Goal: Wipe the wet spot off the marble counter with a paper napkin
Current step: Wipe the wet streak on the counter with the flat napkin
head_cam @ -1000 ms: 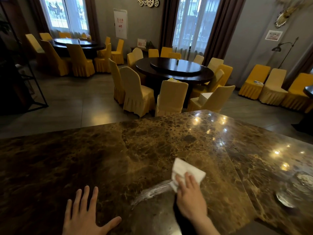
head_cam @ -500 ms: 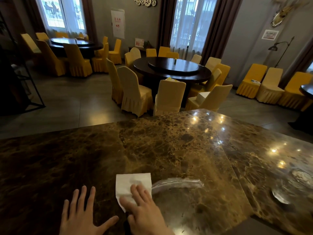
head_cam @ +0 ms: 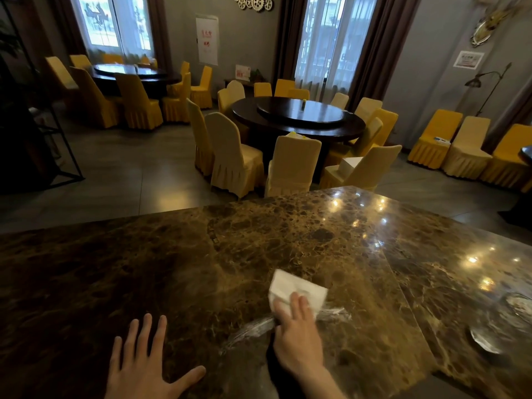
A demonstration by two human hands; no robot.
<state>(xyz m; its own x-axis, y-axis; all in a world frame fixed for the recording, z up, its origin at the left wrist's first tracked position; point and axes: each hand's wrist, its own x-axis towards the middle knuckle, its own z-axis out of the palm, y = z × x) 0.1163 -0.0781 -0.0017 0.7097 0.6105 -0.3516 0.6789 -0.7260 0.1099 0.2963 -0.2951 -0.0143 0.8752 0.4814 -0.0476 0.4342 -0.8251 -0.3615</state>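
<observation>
A brown marble counter point(head_cam: 172, 269) fills the lower half of the head view. My right hand point(head_cam: 296, 332) presses a white paper napkin point(head_cam: 296, 289) flat onto it, fingers on the napkin's near edge. A pale wet streak point(head_cam: 250, 331) runs along the marble from under that hand toward the lower left, and a shorter wet smear point(head_cam: 334, 311) shows to the right of the napkin. My left hand point(head_cam: 144, 367) lies flat on the counter with fingers spread, holding nothing, well to the left of the napkin.
A glass dish point(head_cam: 486, 339) sits on the counter near the right edge. Beyond the counter's far edge stand yellow-covered chairs point(head_cam: 290, 168) around a round dark table point(head_cam: 299, 116). A black metal rack point(head_cam: 43, 139) is at the far left.
My right hand has slid the napkin from left back to the right along the wet streak. The left hand stays flat in place.
</observation>
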